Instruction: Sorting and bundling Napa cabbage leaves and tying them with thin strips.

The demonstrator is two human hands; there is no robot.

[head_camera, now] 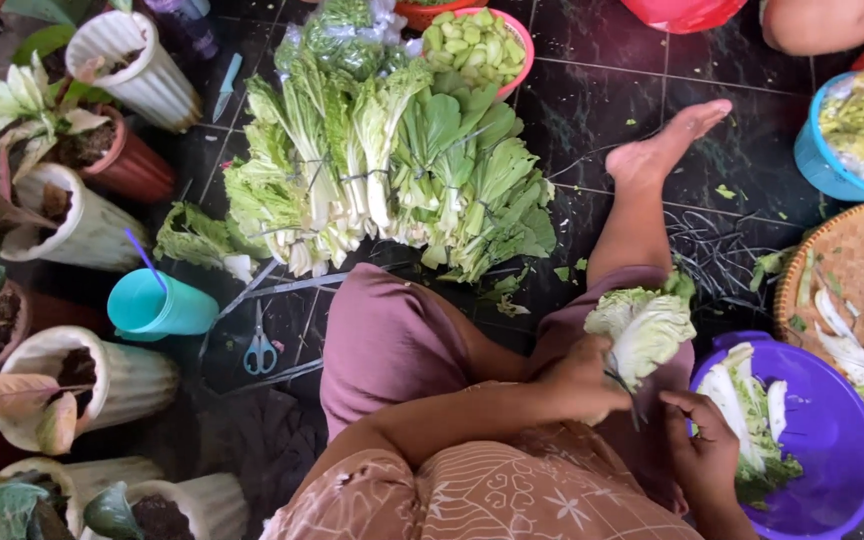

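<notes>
Head view: the person sits on the dark tiled floor (592,110) with one leg stretched forward. The left hand (582,378) is closed around the base of a cabbage head (647,325), which is held above the lap with its long axis running up and away from the hands, leaves outward. The right hand (697,450) sits just below and right of it, fingers curled around what appears to be a small knife (630,395) at the stem end; the blade is barely visible. The cabbage is pale green with crinkled leaves. A purple basin (832,430) holding trimmed leaves lies just right. Bundled greens (382,170) lie further ahead, well apart.
</notes>
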